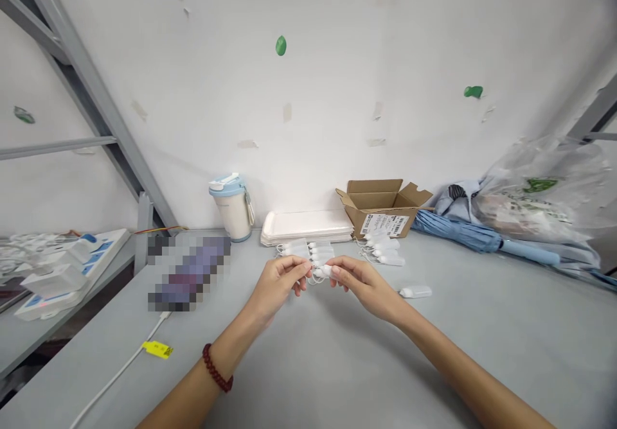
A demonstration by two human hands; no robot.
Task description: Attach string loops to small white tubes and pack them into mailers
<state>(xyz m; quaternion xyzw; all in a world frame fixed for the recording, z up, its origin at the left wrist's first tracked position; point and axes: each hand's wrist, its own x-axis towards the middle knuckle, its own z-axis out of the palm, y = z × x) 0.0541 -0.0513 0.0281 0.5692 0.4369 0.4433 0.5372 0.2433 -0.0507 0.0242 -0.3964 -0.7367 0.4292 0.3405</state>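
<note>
Over the middle of the table my right hand [355, 279] pinches a small white-capped bottle [327, 270], its body mostly hidden by the fingers. A thin white cord loop [315, 280] hangs at the cap. My left hand [286, 277] is closed at the cord side, thumb against fingertips, apparently on the cord. Behind the hands lie several small translucent bottles [294, 247] with white corded caps, in rows. Another group of such bottles [385, 249] lies in front of the cardboard box. A single bottle [415, 292] without a visible cord rests right of my right hand.
An open cardboard box [380, 207] and a stack of white envelopes [308, 227] stand by the wall. A lidded cup [232, 210] is at their left, a blurred-out phone-like item [193, 275] with a cable nearer. A blue umbrella [463, 233] and plastic bags [540, 198] lie right.
</note>
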